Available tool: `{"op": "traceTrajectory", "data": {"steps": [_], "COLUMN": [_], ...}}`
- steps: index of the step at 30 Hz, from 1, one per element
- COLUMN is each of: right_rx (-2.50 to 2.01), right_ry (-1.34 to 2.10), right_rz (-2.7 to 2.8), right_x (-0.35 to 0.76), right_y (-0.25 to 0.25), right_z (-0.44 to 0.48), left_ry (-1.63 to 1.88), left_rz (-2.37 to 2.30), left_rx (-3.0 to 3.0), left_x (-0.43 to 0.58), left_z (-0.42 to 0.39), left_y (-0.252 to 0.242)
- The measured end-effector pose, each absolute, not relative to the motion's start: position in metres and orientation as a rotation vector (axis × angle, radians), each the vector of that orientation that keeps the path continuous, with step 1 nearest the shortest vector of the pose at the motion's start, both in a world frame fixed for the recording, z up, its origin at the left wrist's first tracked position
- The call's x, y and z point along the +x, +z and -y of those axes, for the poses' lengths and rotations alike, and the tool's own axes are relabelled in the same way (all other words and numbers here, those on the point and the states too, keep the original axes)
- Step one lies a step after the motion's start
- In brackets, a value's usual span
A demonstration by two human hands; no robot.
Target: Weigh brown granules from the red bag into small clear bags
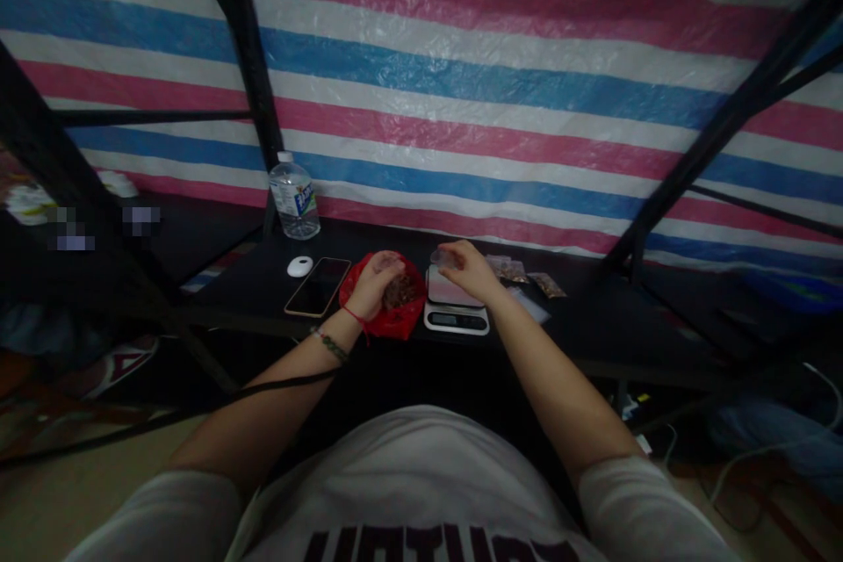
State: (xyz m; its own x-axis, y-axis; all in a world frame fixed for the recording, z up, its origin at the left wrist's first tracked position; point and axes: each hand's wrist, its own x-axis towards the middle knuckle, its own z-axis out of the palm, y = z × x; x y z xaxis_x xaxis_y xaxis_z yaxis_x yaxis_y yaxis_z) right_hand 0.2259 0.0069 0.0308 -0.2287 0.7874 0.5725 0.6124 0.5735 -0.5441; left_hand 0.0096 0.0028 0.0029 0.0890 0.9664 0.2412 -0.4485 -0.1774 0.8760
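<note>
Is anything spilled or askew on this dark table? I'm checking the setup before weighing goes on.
Nothing stands out. The left hand is in the open red plastic bag, the right hand holds a small clear item over the white digital scale, and no spill shows.

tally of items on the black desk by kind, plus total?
Water bottle: 1
White puck-shaped gadget: 1
Phone: 1
Red bag of brown bits, under the left hand: 1
Digital scale, right hand over it: 1
Small filled packets right of the scale: about 3; dim, count unsure
Total: about 8
</note>
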Motion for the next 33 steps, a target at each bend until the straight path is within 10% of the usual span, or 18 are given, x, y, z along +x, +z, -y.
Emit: {"op": "traceTrajectory", "data": {"steps": [9,33], "right_rx": [-1.559,-1.068], "right_ry": [0.202,0.485], "right_rz": [1.804,1.804], "right_x": [0.268,0.232], "right_y": [-0.027,0.057], "right_z": [-0.013,0.088], "left_ry": [0.967,0.624], "left_rz": [-0.373,-0.577], "left_rx": [0.770,1.576], "left_x": [0.004,0.022], "left_z": [0.017,0.044], "left_y": [0.013,0.013]}}
